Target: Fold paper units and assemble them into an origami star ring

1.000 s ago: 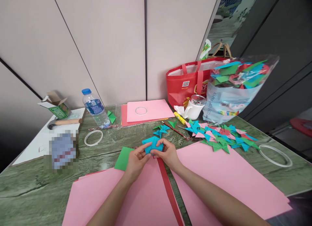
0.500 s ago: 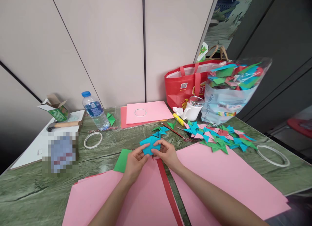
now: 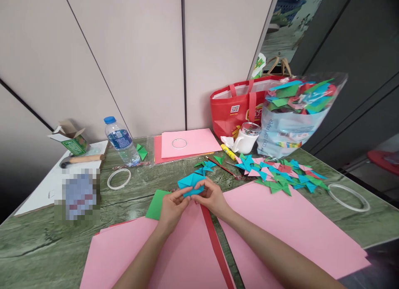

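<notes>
Btw. left hand [image 3: 171, 208] & right hand [image 3: 212, 197], blue folded paper [image 3: 190, 183] was pinched. Green sheet [image 3: 156, 204] was seen at 9 o'clock, red strip [image 3: 215, 243] at 6, origami pile [image 3: 280, 175] at 2.

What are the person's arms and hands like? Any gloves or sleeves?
The left hand and right hand are bare, no gloves. Both forearms are uncovered as far as the picture shows: no sleeve, watch or bracelet. No ring shows.

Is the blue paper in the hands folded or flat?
Folded: the blue paper shows creased flaps and points, pinched between the left hand and right hand.
</notes>
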Demonstrator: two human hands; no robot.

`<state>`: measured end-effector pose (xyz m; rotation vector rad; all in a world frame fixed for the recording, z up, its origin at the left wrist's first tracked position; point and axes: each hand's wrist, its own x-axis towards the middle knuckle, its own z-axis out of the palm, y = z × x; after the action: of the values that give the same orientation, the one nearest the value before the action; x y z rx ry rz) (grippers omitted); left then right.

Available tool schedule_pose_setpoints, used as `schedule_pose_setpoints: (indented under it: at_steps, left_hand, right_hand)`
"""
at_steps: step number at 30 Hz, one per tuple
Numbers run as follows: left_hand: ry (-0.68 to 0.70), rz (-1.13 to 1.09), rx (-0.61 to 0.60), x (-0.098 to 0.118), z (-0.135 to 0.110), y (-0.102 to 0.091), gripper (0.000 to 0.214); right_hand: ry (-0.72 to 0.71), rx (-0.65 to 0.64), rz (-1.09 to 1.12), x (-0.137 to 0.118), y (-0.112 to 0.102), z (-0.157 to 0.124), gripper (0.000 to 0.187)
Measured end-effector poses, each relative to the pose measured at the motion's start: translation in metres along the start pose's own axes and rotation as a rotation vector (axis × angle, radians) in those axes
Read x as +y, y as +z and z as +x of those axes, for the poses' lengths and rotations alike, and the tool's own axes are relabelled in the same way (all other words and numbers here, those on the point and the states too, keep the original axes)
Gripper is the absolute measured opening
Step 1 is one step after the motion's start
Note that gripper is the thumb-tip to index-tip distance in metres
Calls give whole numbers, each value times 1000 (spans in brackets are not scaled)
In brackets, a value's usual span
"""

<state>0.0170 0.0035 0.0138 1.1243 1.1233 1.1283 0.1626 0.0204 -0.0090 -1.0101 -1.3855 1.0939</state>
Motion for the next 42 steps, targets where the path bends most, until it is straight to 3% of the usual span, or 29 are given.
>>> schedule_pose_setpoints:
  at_steps: [5, 10, 18, 21, 25, 30, 34, 38, 42]
  left_hand:
    - [9, 24, -7, 0, 1, -1, 28]
    - [5, 35, -1, 1, 3, -4, 30]
    - [-34, 58, 18, -1, 8, -12, 33]
    - [-38, 35, 40, 1, 9, -11, 28]
    - [-50, -4, 78, 5, 8, -11, 18]
    - [-95, 141, -50, 7, 6, -11, 8]
    - [-24, 54, 10, 6, 6, -10, 19]
    - [96, -70, 157, 7, 8, -8, 36]
    - [135, -99, 76, 6, 8, -8, 50]
  right_hand:
    - [27, -15, 74, -2, 1, -1, 24]
    - [200, -81, 292, -6, 0, 2, 43]
    - [173, -79, 431, -6, -5, 6, 55]
    - [158, -82, 416, -4, -5, 7, 51]
    - [114, -3, 331, -4, -5, 8, 33]
    - [36, -12, 124, -1, -8, 8, 21]
    - [95, -76, 55, 3, -7, 6, 17]
    - [78, 8, 87, 2, -4, 4, 18]
    - [67, -8, 191, -2, -2, 3, 23]
